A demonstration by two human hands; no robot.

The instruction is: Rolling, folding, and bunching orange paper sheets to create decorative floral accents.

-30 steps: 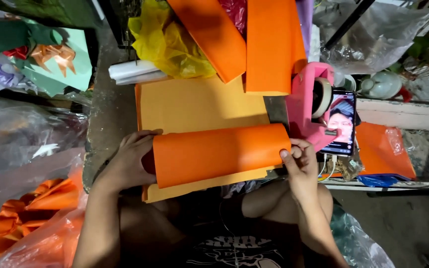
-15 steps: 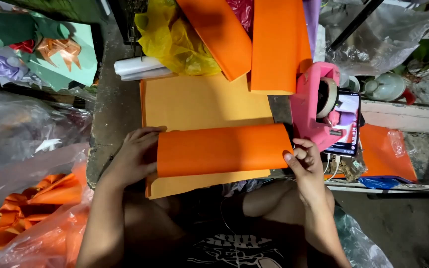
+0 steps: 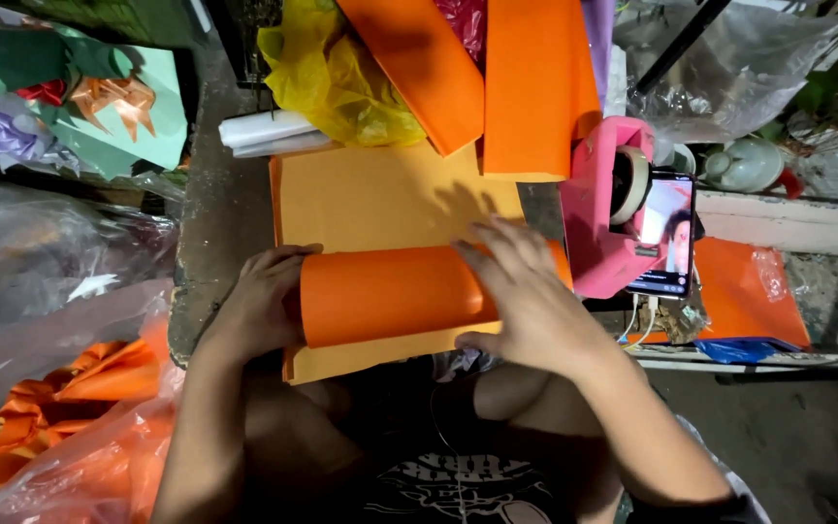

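An orange roll (image 3: 390, 291) of sheet material lies crosswise on a paler orange sheet (image 3: 380, 199), near the front edge of the counter (image 3: 220, 252). The left hand (image 3: 264, 306) cups the roll's left end, its fingers curled around the end and closed on it. The right hand (image 3: 526, 301) lies over the right part of the roll, fingers spread and flat on top, the thumb below at the roll's near side; it presses the roll rather than clasping it. The pale sheet shows above the roll and as a strip below it. Beyond the sheet, two orange sheets (image 3: 535, 87) slant down from the top edge, with crumpled yellow wrap (image 3: 332, 78) and a white roll (image 3: 269, 131) to their left. Just right of the roll stands a pink tape dispenser (image 3: 603, 213) with a tape reel (image 3: 629, 184), and a phone (image 3: 666, 238) with a lit screen leans against it. An orange packet in clear film (image 3: 744, 291) lies further right. At the left, clear plastic bags (image 3: 50, 262) hold orange material, and green paper with ribbon bows (image 3: 99, 97) lies at upper left.
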